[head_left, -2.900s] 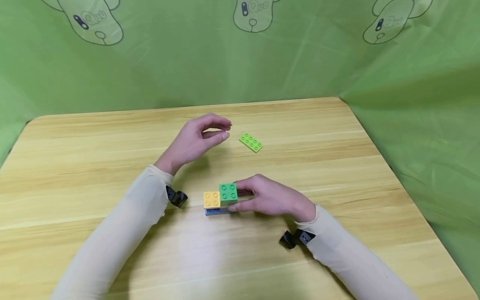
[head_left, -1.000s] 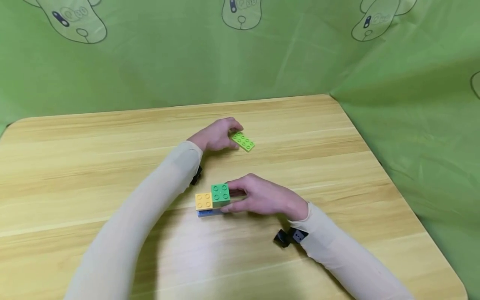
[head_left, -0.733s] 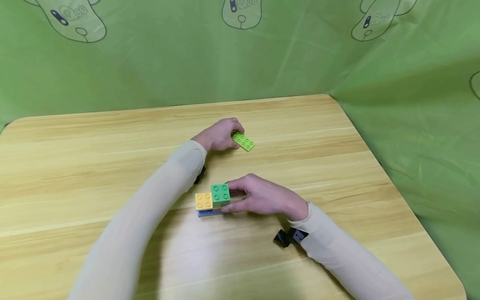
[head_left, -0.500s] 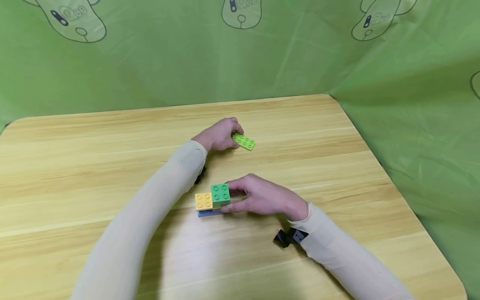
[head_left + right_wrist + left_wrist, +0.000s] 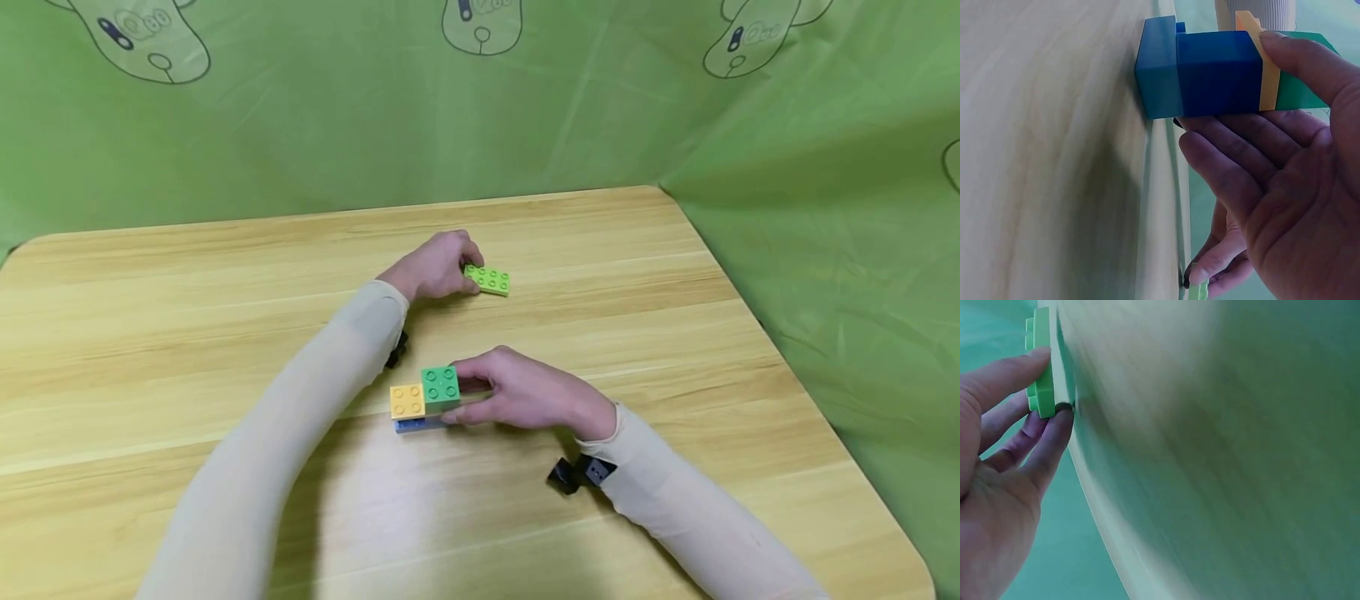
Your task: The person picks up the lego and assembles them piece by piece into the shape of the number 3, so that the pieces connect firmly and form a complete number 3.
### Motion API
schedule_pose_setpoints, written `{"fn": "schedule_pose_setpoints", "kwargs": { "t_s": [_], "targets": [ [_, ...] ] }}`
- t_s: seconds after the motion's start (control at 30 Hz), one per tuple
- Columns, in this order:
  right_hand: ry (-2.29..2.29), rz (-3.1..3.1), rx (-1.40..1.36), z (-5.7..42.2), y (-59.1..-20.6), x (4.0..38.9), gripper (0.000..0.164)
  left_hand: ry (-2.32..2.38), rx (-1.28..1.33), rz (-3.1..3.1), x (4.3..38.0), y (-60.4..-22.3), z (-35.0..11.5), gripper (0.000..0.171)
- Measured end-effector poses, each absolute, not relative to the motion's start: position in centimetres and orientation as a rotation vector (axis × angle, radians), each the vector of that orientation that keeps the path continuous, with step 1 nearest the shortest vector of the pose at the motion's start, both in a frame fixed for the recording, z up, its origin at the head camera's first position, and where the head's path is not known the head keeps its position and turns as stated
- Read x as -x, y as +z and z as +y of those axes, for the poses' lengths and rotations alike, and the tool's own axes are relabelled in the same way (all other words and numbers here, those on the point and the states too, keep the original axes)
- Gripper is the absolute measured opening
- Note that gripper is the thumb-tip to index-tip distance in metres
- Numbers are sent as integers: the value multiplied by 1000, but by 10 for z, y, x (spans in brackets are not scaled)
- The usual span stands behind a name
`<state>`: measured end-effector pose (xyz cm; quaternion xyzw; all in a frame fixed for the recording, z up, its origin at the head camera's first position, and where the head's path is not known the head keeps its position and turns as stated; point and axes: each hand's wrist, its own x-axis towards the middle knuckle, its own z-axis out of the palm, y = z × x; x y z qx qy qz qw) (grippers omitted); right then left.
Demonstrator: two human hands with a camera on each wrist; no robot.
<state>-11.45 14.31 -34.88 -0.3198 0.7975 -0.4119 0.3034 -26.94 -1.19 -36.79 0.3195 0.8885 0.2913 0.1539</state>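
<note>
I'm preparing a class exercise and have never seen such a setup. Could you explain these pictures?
No machine here: a person works with two bare hands. One picture is taken from the head, looking down; the others from each wrist. On the wooden table, a stack of toy bricks appears to stand: blue bricks at the bottom, then a yellow piece, with a dark green brick on top. The right hand holds it. The left hand pinches a lime brick by one end.
</note>
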Motion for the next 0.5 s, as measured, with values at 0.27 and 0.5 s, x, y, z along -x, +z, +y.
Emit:
{"fn": "schedule_pose_setpoints", "kwargs": {
  "t_s": [0.27,0.5],
  "targets": [
    [-1100,2100,835,142,-348,115,23,967,-876,2520,267,-370,-19,38],
    [-1099,2096,826,142,-348,115,24,1058,-817,2501,263,-370,-29,38]
  ]
}}
